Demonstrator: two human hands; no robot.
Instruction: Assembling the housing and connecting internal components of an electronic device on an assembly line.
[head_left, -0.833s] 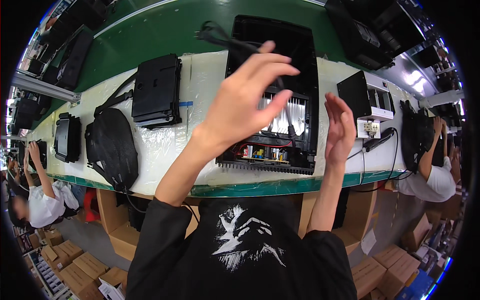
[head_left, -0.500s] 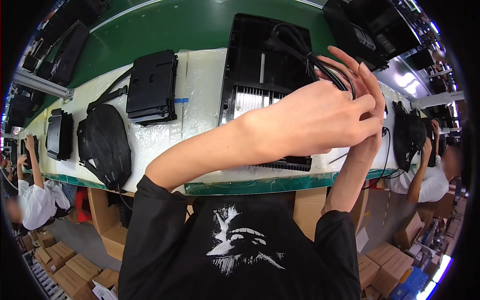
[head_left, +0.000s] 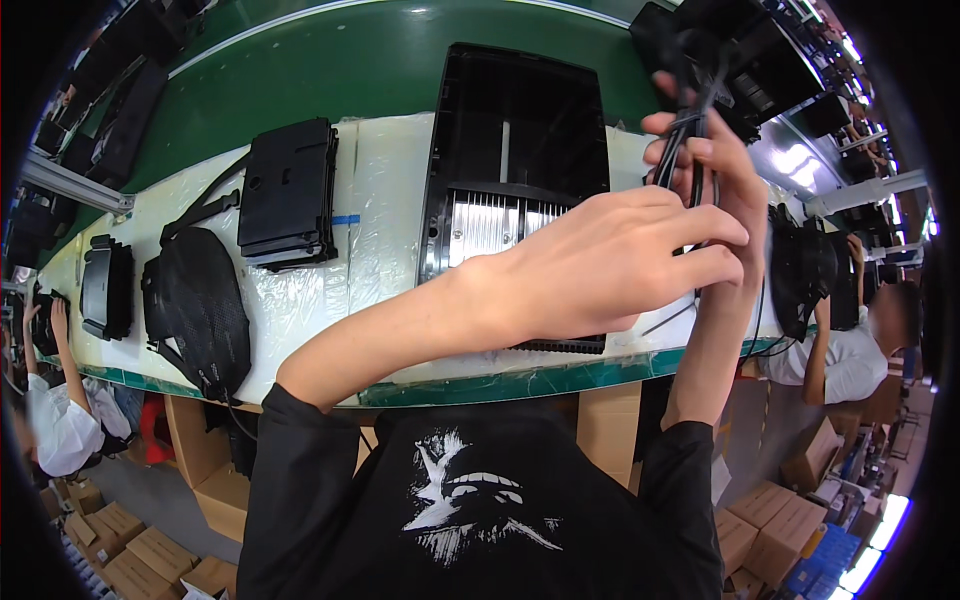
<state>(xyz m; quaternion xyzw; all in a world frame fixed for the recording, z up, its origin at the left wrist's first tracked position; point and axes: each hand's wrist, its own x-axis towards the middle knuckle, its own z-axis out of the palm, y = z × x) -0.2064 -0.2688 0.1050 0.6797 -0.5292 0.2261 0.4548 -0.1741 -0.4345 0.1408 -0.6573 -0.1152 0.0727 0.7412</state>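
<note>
A bundled black cable [head_left: 686, 125], folded into loops, is held upright at the right of the bench. My right hand [head_left: 728, 165] is closed around the bundle, its fingers wrapped over the strands. My left hand [head_left: 620, 255] reaches across from the left with bent fingers, closed at the lower part of the same cable; its fingertips are partly hidden. Beneath my left forearm lies a large black device with silver heat-sink fins [head_left: 480, 222], partly covered by that arm.
On the white-covered bench [head_left: 385, 190] at left are a black mesh backpack [head_left: 203, 305], a stack of flat black parts [head_left: 287, 192] and another black unit [head_left: 106, 287]. People work at both ends. Cardboard boxes [head_left: 165, 555] stand on the floor.
The cable bundle has turned from leaning left over the device to upright at the right. My right hand's outstretched fingers have curled around it. The left hand stays close to the cable.
</note>
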